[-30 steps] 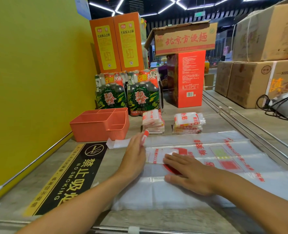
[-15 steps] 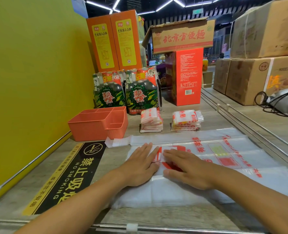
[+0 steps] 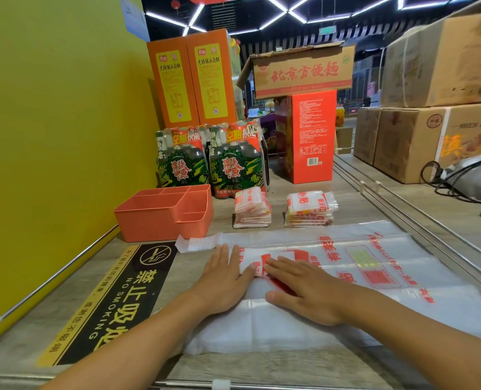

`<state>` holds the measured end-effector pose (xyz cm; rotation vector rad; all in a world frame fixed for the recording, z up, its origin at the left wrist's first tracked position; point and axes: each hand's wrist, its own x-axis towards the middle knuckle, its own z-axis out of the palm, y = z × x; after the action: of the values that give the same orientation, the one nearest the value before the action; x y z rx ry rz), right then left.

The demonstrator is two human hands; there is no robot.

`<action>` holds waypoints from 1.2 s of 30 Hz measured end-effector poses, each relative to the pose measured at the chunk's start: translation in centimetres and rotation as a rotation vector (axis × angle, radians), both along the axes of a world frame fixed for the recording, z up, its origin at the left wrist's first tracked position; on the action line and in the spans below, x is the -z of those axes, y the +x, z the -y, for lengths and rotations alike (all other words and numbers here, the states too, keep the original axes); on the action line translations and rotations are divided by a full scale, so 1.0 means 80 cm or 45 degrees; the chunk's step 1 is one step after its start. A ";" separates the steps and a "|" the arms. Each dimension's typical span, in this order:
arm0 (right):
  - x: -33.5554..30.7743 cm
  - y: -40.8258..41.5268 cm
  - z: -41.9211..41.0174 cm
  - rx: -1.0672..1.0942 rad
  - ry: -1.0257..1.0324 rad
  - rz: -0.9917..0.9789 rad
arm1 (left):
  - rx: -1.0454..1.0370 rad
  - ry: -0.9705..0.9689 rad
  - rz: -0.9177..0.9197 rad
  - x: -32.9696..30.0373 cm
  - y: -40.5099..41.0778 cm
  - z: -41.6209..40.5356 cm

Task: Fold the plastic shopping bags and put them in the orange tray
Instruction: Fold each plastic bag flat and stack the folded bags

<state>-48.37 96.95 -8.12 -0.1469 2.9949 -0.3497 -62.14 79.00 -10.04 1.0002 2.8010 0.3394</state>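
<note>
A clear plastic shopping bag (image 3: pixel 374 266) with red print lies flat across the wooden counter, its handle strip reaching left toward the tray. My left hand (image 3: pixel 222 280) and my right hand (image 3: pixel 301 291) both press palm-down on the bag's left part, fingers spread, fingertips almost touching. The orange tray (image 3: pixel 160 220) with several compartments stands behind and left of my hands and holds nothing visible. Two stacks of folded bags (image 3: pixel 252 208) (image 3: pixel 309 208) sit behind the flat bag.
A yellow wall runs along the left. Bottle packs (image 3: pixel 208 161), orange cartons (image 3: pixel 194 80) and a red box (image 3: pixel 309 136) stand at the back. Cardboard boxes (image 3: pixel 419 136) and black cables (image 3: pixel 458 178) are at right. A no-smoking sticker (image 3: pixel 115 299) lies at left front.
My left hand laid the bag's folded handle down and came flat onto the bag beside my right hand. Both hands now press the fold.
</note>
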 end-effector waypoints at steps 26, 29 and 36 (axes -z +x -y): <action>0.004 -0.005 -0.002 -0.019 -0.065 0.024 | -0.322 1.309 0.709 -0.009 0.022 -0.032; 0.004 -0.005 -0.005 -0.036 -0.075 0.009 | -0.420 1.295 0.438 -0.017 0.020 -0.033; 0.008 -0.004 -0.008 -0.061 -0.050 -0.030 | -0.011 0.976 0.068 -0.020 0.018 -0.007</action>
<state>-48.70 97.60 -8.77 -0.2276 3.0029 -0.4051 -60.67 79.56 -8.40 1.0577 2.6375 1.4843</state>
